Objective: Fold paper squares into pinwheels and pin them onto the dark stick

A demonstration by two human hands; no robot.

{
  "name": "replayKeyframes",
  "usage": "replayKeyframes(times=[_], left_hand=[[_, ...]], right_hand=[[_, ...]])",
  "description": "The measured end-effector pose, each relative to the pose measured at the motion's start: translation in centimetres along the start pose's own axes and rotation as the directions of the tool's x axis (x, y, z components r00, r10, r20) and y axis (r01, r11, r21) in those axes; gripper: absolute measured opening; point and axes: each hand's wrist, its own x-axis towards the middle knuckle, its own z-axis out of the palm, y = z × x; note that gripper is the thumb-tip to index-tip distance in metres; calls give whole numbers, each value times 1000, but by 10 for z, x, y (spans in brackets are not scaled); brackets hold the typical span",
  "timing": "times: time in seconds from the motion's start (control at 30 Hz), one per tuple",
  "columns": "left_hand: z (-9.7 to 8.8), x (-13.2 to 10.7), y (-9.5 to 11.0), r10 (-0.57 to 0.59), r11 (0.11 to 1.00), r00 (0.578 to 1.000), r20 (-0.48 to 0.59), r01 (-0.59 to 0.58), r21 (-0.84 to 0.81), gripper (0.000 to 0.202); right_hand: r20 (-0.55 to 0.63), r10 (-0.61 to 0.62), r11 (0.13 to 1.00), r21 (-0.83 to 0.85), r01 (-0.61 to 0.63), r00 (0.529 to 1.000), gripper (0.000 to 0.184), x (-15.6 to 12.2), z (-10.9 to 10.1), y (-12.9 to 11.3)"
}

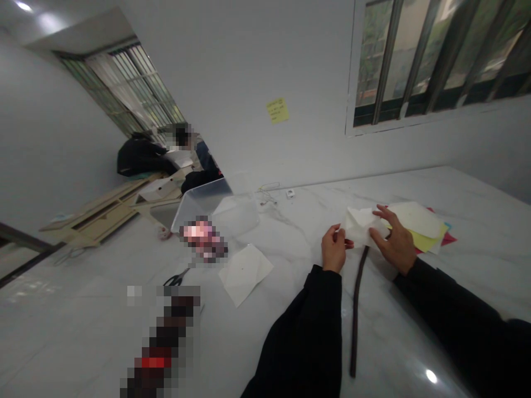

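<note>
Between my two hands is a folded white paper (pixel 357 225), shaped like an envelope, raised over the table. My left hand (pixel 334 247) pinches its left edge with curled fingers. On the right side, my right hand (pixel 395 241) grips the paper between thumb and fingers. A dark brown strip (pixel 355 320) lies lengthwise on the table below the paper, its far end close to my hands. Just beyond my right hand is a loose stack of papers, with a white sheet (pixel 415 218) over a yellow sheet (pixel 429 242) and some pink-red ones.
On the marble-patterned table (pixel 298 315), another folded white paper (pixel 245 273) lies left of my hands, near black-handled scissors (pixel 176 279). A clear plastic bin (pixel 207 202) stands farther back. Blurred patches cover things at left. Two people sit in the background; a wall closes the far side.
</note>
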Motion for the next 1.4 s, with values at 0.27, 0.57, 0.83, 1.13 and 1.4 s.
replayKeyframes(times=[0.27,0.57,0.83,1.13,1.4], left_hand=[[-5,3,1,-75,982,992,-100,56,-183,33],[-9,3,6,-55,974,990,-126,26,-226,36],[-16,5,7,50,993,990,-129,-63,-104,16],[-15,5,10,-65,951,994,-93,34,-306,41],[-15,0,23,-186,837,983,-1,158,-523,52]], right_hand=[[-20,-179,984,1,179,984,16,3,2,12],[14,-146,989,16,146,989,43,3,3,17],[111,224,964,123,-237,968,47,7,0,25],[70,336,869,362,-338,939,40,11,1,32],[237,445,566,673,-476,864,37,13,9,47]])
